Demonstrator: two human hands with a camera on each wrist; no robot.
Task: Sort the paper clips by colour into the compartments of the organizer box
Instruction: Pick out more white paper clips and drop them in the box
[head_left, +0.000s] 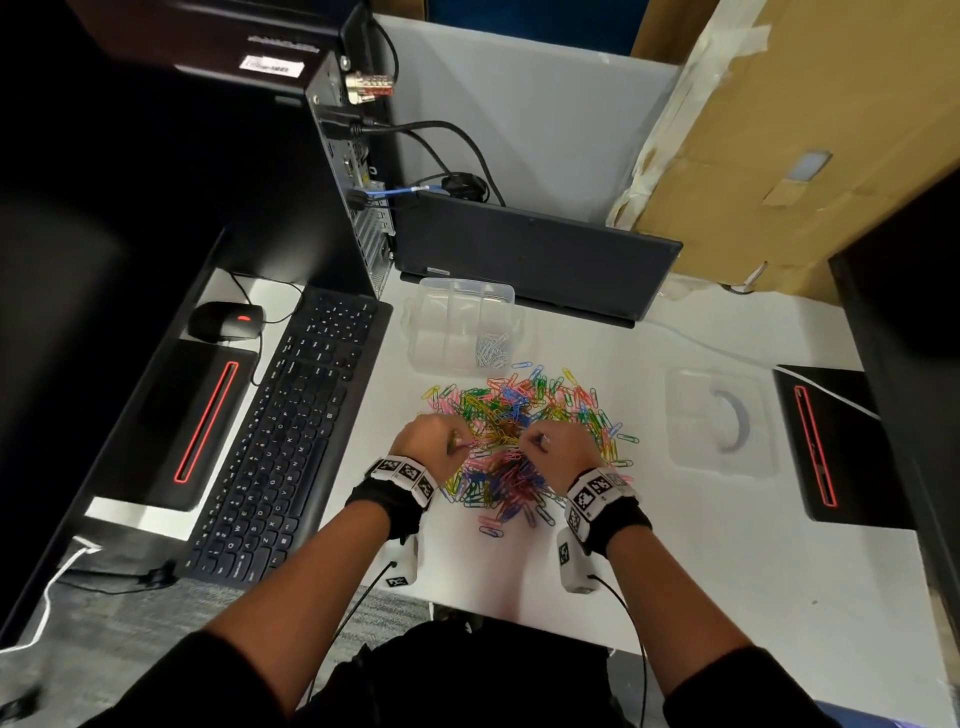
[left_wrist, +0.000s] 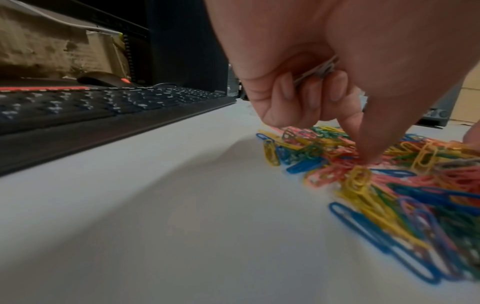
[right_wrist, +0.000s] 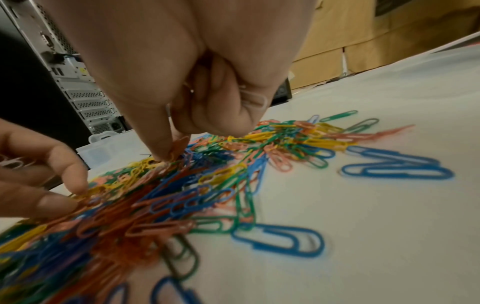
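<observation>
Paper clips (head_left: 519, 441), light, slick, plastic-coated wire loops, are lying tangled at centre frame on the white worktop (head_left: 727, 571), so we are pinching single ends. Both hands, left (head_left: 434, 447) and right (head_left: 558, 449), are curling round what look like white clips; the clear organizer box (head_left: 462, 325) is sitting above.

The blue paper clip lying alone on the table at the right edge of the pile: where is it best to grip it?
Grip the blue paper clip at its rounded end, coming from above and from the right, the bare table side. It lies flat and apart from the pile, so thumb and fingertip can probably pinch it without tangling.
</observation>
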